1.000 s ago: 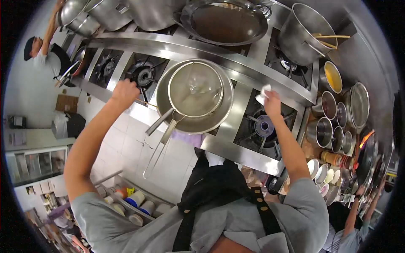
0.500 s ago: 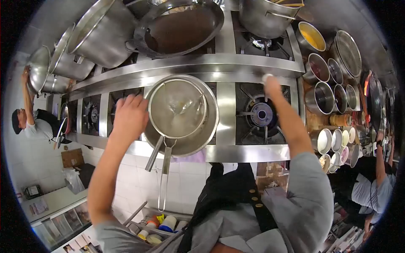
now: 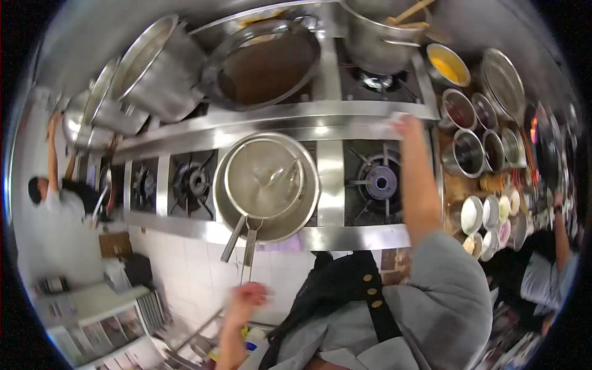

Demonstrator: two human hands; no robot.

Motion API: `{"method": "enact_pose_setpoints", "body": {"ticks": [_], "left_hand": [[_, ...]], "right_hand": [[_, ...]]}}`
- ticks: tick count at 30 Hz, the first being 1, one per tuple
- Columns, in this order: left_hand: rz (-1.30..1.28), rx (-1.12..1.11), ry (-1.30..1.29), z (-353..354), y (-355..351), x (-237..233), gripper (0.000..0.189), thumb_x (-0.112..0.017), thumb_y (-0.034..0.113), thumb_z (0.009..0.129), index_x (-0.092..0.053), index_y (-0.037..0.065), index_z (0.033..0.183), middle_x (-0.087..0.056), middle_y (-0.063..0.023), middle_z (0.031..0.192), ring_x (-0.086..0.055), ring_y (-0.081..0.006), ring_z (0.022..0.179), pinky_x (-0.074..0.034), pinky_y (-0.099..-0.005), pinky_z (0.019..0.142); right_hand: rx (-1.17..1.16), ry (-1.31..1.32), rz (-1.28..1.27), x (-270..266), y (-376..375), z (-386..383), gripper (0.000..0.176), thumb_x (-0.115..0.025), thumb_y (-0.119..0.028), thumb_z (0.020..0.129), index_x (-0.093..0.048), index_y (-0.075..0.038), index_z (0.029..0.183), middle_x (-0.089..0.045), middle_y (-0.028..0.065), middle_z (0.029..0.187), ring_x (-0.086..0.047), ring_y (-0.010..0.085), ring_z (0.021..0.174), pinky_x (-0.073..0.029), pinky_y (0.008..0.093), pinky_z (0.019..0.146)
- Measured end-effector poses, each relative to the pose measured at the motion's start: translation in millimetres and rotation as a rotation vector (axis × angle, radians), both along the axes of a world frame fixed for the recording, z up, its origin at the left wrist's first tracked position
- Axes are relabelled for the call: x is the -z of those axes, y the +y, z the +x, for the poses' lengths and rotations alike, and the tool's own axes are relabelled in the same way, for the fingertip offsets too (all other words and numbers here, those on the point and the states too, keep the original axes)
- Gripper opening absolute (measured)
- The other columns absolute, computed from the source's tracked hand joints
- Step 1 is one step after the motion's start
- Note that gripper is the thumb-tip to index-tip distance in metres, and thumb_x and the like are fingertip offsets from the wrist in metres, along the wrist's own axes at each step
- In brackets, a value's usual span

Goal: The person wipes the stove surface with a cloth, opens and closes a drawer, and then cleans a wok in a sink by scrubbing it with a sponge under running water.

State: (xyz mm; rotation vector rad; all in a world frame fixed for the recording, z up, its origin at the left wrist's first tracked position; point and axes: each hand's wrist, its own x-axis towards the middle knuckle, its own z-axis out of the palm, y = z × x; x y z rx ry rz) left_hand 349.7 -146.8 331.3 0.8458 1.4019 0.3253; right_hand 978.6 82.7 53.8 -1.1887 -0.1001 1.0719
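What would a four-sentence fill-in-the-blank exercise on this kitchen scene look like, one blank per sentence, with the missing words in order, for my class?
1. The big dark pan on the stove holds a ____ liquid.
2. The metal bowl beside the stove has bright ____ contents.
3. The hand reaching out beyond the nearest burner is the person's ____ one.
4. The person's black apron shows ____ round buttons.

Missing words: brown; yellow; right; three.

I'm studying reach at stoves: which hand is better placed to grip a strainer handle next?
Probably the left: the left hand is close to the longer handle, while the right hand is off at the raised ledge, seemingly holding a white cloth.
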Motion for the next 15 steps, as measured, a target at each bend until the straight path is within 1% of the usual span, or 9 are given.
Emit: {"method": "enact_pose_setpoints", "body": {"ticks": [1, 2, 3, 5, 8, 9, 10, 12, 15], "left_hand": [[-0.178, 0.077, -0.107, 38, -19, 8, 0.014, -0.055, 0.006, 0.082, -0.058, -0.001, 0.094, -0.063, -0.0114, 0.086, -0.060, -0.0159, 0.073, -0.050, -0.0280, 0.063], [0.095, 0.353, -0.131, 53, -37, 34, 0.020, -0.058, 0.009, 0.081, -0.058, -0.002, 0.098, -0.063, -0.0116, 0.089, -0.060, -0.0162, 0.075, -0.050, -0.0286, 0.064], [0.236, 0.392, -0.163, 65, -33, 17, 0.021, -0.058, 0.009, 0.081, -0.059, -0.001, 0.099, -0.064, -0.0103, 0.088, -0.061, -0.0156, 0.072, -0.049, -0.0284, 0.063], [-0.007, 0.084, -0.427, 27, 7, -33, 0.020, -0.058, 0.010, 0.081, -0.059, 0.001, 0.099, -0.064, -0.0093, 0.087, -0.060, -0.0143, 0.069, -0.049, -0.0258, 0.061], [0.526, -0.217, 0.360, -49, 71, -66, 0.014, -0.056, 0.014, 0.082, -0.062, 0.002, 0.087, -0.059, -0.0018, 0.065, -0.052, -0.0080, 0.055, -0.042, -0.0216, 0.049], [0.639, -0.246, 0.440, -83, 94, -33, 0.014, -0.058, 0.013, 0.079, -0.063, 0.002, 0.084, -0.058, -0.0032, 0.062, -0.051, -0.0099, 0.055, -0.041, -0.0229, 0.049], [0.811, -0.094, 0.782, -113, 114, 3, 0.017, -0.061, 0.013, 0.073, -0.062, 0.002, 0.086, -0.058, -0.0069, 0.062, -0.054, -0.0166, 0.057, -0.044, -0.0282, 0.053], [0.648, -0.061, 0.894, -154, 145, 77, 0.020, -0.062, 0.014, 0.070, -0.063, 0.003, 0.087, -0.060, -0.0111, 0.066, -0.058, -0.0242, 0.063, -0.047, -0.0337, 0.060], [0.797, -0.226, 0.967, -197, 173, 142, 0.021, -0.060, 0.013, 0.070, -0.062, 0.003, 0.088, -0.062, -0.0133, 0.072, -0.060, -0.0273, 0.070, -0.048, -0.0351, 0.066]], "right_hand": [[0.060, -0.093, -0.095, -8, -18, 32, 0.012, -0.051, -0.016, 0.079, -0.051, -0.004, 0.083, -0.052, 0.0114, 0.092, -0.054, 0.0279, 0.083, -0.051, 0.0398, 0.068], [0.084, -0.160, -0.151, -12, -25, 55, 0.015, -0.050, -0.016, 0.081, -0.050, -0.004, 0.089, -0.051, 0.0109, 0.095, -0.054, 0.0274, 0.085, -0.052, 0.0399, 0.068], [0.082, -0.184, -0.185, -13, -19, 66, 0.018, -0.049, -0.017, 0.082, -0.049, -0.004, 0.094, -0.050, 0.0103, 0.099, -0.053, 0.0269, 0.087, -0.052, 0.0400, 0.069], [0.057, -0.171, -0.244, -13, -1, 74, 0.026, -0.046, -0.019, 0.085, -0.047, -0.003, 0.106, -0.049, 0.0093, 0.107, -0.053, 0.0259, 0.091, -0.053, 0.0401, 0.069], [0.163, -0.037, -0.402, -65, 14, -1, 0.028, -0.047, -0.010, 0.085, -0.045, -0.001, 0.111, -0.047, 0.0115, 0.107, -0.049, 0.0303, 0.097, -0.055, 0.0356, 0.069], [0.030, 0.042, -0.271, -56, 15, -14, 0.027, -0.047, -0.007, 0.084, -0.045, 0.001, 0.110, -0.047, 0.0135, 0.107, -0.050, 0.0308, 0.096, -0.055, 0.0368, 0.070], [-0.077, 0.130, -0.204, -40, 32, -20, 0.026, -0.047, -0.006, 0.083, -0.045, 0.004, 0.108, -0.048, 0.0150, 0.106, -0.051, 0.0310, 0.095, -0.055, 0.0380, 0.071], [-0.275, 0.306, -0.160, -16, 66, -35, 0.025, -0.046, -0.004, 0.083, -0.046, 0.008, 0.105, -0.051, 0.0174, 0.104, -0.053, 0.0310, 0.093, -0.054, 0.0402, 0.073], [-0.346, 0.116, 0.056, -91, 29, -102, 0.023, -0.046, -0.007, 0.085, -0.050, 0.007, 0.103, -0.056, 0.0143, 0.101, -0.056, 0.0271, 0.091, -0.049, 0.0346, 0.083]]}}
